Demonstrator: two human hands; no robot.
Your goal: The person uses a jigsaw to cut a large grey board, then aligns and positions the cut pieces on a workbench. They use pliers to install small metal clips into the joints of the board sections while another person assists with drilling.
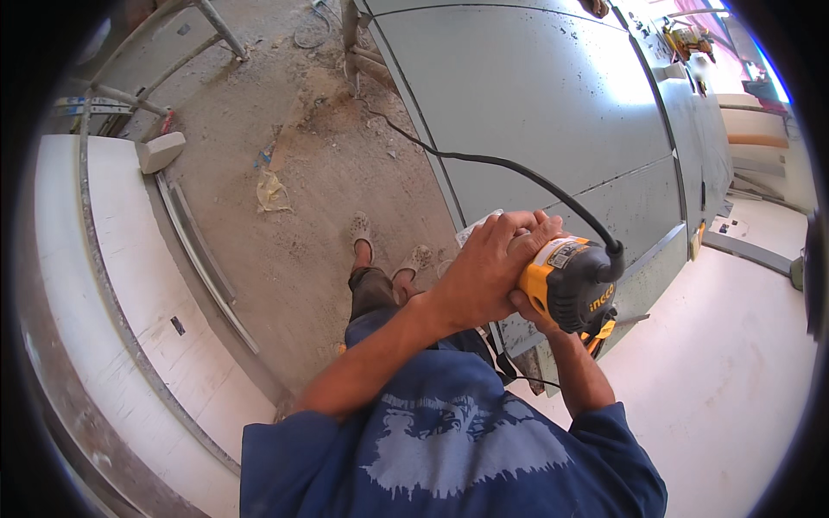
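A yellow and black corded power tool [574, 281], in form like a trim router, is held tilted in front of my body. My left hand [492, 268] is closed over the tool's far-left side, its fingers curled near the lower end. My right hand [534, 316] grips from underneath, mostly hidden by the black motor cap. A thick black cord [527, 173] leaves the cap and arcs away to the far left. Just past my left knuckles, a pale flat piece [477, 226] shows in part; its kind is unclear. Below the tool lies a large grey-green panel [535, 95].
Dark gaps divide the panels on the work surface. More tools [688, 41] sit at its far right. A metal frame [155, 86] stands far left, above white boards [129, 259] and a metal channel [194, 242]. Debris and a crumpled wrapper [273, 192] litter the dusty floor.
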